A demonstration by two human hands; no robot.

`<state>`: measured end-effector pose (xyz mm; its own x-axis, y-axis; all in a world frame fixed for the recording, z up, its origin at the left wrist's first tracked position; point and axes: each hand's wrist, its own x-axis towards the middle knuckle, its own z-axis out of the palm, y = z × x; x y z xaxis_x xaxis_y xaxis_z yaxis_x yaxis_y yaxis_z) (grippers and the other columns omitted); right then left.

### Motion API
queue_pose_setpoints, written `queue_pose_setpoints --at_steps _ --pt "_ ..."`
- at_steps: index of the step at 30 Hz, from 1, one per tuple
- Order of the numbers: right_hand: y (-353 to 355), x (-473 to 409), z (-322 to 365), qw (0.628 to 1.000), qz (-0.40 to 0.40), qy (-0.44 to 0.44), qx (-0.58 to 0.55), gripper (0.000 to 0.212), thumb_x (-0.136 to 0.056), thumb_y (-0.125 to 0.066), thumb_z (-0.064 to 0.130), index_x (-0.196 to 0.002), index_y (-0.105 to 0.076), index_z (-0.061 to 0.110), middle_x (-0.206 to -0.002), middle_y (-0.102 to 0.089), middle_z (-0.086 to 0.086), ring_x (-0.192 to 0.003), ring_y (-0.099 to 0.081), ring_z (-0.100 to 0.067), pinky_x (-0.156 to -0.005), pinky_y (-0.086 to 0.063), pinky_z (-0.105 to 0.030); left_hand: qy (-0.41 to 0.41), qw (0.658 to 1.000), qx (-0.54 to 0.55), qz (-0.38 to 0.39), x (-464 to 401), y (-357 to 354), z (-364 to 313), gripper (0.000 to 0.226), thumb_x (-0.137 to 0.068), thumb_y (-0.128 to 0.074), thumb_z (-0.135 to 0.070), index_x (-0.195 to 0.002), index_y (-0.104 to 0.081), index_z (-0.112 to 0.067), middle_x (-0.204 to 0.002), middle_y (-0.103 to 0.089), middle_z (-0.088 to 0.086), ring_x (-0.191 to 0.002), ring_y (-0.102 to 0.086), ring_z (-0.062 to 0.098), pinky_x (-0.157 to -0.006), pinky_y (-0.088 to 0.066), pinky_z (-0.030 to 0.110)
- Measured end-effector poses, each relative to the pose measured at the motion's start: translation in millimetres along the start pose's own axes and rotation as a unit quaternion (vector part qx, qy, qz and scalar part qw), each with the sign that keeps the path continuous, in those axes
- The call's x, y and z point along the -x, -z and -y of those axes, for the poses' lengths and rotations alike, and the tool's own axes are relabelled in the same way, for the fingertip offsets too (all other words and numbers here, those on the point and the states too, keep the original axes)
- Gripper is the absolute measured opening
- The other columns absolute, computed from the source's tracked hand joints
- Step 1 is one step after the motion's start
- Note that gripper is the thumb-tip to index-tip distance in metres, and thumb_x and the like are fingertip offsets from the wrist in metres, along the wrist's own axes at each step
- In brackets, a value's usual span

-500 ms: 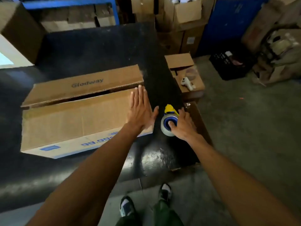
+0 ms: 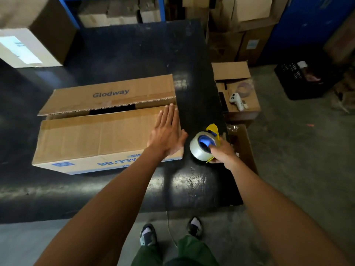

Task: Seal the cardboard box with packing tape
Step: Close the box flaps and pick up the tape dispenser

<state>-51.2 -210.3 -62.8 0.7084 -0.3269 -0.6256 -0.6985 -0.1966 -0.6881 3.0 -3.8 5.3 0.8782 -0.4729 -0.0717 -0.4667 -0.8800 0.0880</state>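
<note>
Lying left of frame centre on the black counter [image 2: 119, 54], the box [image 2: 99, 135] has its two long flaps folded down but not meeting: a dark gap shows between them, and the far flap, printed "Glodway", sits slightly raised. Blue print runs along the near side wall.

The left hand [image 2: 167, 134] lies flat and spread, fingers together, palm down on the right end of the near flap, thumb off past the box's edge. Just right of it, apart from the box, the right hand [image 2: 222, 152] is clamped on a tape gun [image 2: 206, 144]: a clear roll on a blue core, with yellow parts showing above and below the hand. Whether the gun touches the counter cannot be told.

Right of the counter, in the middle right of the frame, a small open carton [image 2: 237, 89] carries a white controller [image 2: 237, 100]. Further right, a black crate [image 2: 299, 81] stands on the concrete floor. More cartons are stacked along the top of the frame, one at upper left. At the bottom, the person's shoes and green trousers show.
</note>
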Motion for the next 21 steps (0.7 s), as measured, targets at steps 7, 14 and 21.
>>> queue_pose_setpoints --at_steps 7,14,21 --pt "22.1 26.4 37.7 0.939 0.088 -0.036 -0.331 0.043 -0.078 -0.06 0.011 -0.12 -0.062 0.019 -0.117 -0.064 -0.013 -0.104 -0.061 -0.031 -0.081 -0.054 -0.046 -0.005 1.0 -0.013 0.012 5.9 -0.2 -0.6 0.082 -0.093 -0.004 -0.05 -0.156 0.002 0.003 -0.165 0.008 0.022 -0.153 0.011 0.033 -0.125 0.003 0.045" --pt "19.1 91.9 131.0 0.949 0.109 0.131 -0.265 0.034 -0.085 -0.054 0.013 -0.116 -0.069 0.016 -0.098 -0.072 -0.006 -0.1 -0.062 -0.025 -0.079 -0.049 -0.031 0.066 0.897 0.436 0.018 1.8 32.4 19.5 0.054 -0.108 -0.026 -0.041 -0.153 -0.038 -0.013 -0.16 -0.033 0.01 -0.152 -0.021 0.025 -0.123 -0.013 0.036" --pt "-46.4 147.3 191.2 0.9 0.004 0.437 0.011 0.054 -0.077 -0.068 0.012 -0.124 -0.066 0.04 -0.099 -0.068 0.01 -0.086 -0.064 -0.007 -0.075 -0.047 -0.016 0.241 0.594 0.767 0.035 23.3 117.5 114.6 0.065 -0.104 -0.026 -0.051 -0.104 -0.069 -0.002 -0.106 -0.073 0.021 -0.098 -0.067 0.034 -0.098 -0.05 0.043"
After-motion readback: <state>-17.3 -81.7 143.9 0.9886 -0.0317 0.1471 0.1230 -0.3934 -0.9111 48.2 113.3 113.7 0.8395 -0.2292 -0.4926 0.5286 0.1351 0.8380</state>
